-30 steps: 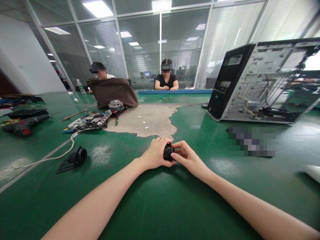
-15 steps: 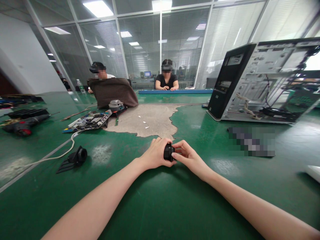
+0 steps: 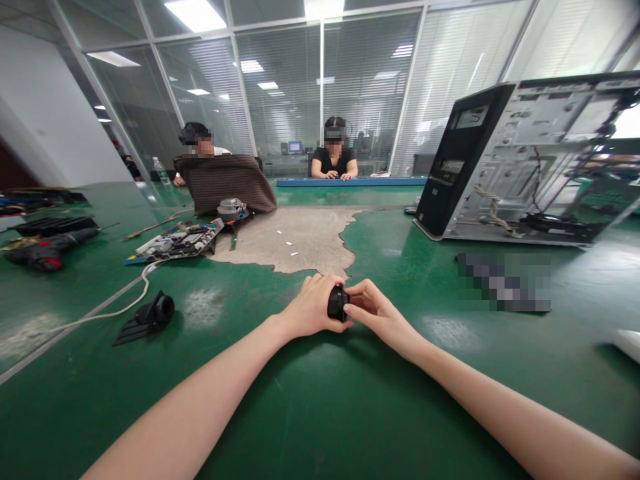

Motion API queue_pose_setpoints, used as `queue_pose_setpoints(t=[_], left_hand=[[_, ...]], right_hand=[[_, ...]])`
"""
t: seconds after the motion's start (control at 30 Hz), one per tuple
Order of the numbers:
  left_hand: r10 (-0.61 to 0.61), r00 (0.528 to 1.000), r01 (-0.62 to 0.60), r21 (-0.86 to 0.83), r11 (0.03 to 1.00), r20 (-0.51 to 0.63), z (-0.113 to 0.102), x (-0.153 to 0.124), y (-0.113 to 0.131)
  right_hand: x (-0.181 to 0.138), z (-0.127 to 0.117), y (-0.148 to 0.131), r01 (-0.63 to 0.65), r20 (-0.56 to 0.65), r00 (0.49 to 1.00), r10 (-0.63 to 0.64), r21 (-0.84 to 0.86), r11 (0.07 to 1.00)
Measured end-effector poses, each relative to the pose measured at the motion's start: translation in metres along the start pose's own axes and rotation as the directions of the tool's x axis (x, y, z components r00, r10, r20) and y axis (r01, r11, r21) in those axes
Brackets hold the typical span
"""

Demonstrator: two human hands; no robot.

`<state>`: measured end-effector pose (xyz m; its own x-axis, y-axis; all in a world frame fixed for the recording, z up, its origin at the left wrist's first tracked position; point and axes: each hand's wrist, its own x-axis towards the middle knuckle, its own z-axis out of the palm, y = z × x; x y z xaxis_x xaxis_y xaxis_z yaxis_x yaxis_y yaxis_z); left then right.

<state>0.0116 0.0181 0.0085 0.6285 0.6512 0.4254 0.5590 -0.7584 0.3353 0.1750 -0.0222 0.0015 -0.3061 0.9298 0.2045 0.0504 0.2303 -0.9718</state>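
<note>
Just above the green table, in the middle of the head view, I hold a small black round part (image 3: 336, 304) with a ribbed or faceted side; its exact kind is unclear. My left hand (image 3: 316, 305) wraps around it from the left, thumb below and fingers over the top. From the right, my right hand (image 3: 374, 308) pinches its right end between thumb and fingertips. To the left on the table lies a black plastic piece (image 3: 148, 317) with a round ring and a flat slatted base.
An opened computer case (image 3: 500, 167) stands at the right, with a blurred flat object (image 3: 500, 283) before it. At left are a circuit board (image 3: 177, 241), a pale cable (image 3: 120, 309) and a power drill (image 3: 50, 250). Two people sit across, one behind a brown cloth-covered object (image 3: 227, 183).
Hardly anything differs. Both hands keep the black part in the same place, and the view has shifted very slightly.
</note>
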Motion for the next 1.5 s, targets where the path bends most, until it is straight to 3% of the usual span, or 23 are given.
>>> queue_pose_setpoints(t=[0.17, 0.53, 0.77, 1.0, 1.27, 1.5], left_hand=[[0.002, 1.000, -0.002, 0.000, 1.000, -0.012, 0.0011, 0.0005, -0.0006], [-0.003, 1.000, 0.003, 0.008, 1.000, -0.009, 0.0017, -0.0001, -0.0009], [0.022, 1.000, -0.022, 0.011, 1.000, -0.021, 0.0014, 0.0000, -0.0014], [0.019, 1.000, -0.019, 0.021, 1.000, -0.011, 0.0012, -0.0003, -0.0016], [0.020, 1.000, -0.020, 0.015, 1.000, -0.012, 0.0016, 0.0003, -0.0013], [0.003, 1.000, -0.003, 0.009, 1.000, 0.008, 0.0006, 0.0003, -0.0014]], right_hand=[[0.0025, 0.0011, 0.0026, -0.005, -0.047, 0.999, 0.003, -0.039, 0.999], [-0.0012, -0.0002, 0.0026, 0.007, -0.009, 1.000, -0.007, -0.001, 1.000], [0.0005, 0.0004, 0.0007, -0.005, -0.029, 1.000, 0.003, -0.066, 0.998], [-0.0013, -0.0005, -0.0014, 0.008, -0.013, 1.000, -0.008, -0.002, 1.000], [0.0016, 0.0002, 0.0043, 0.007, -0.032, 0.999, -0.009, -0.058, 0.998], [-0.0013, 0.0007, 0.0003, 0.069, 0.001, 0.998, -0.069, -0.053, 0.996]])
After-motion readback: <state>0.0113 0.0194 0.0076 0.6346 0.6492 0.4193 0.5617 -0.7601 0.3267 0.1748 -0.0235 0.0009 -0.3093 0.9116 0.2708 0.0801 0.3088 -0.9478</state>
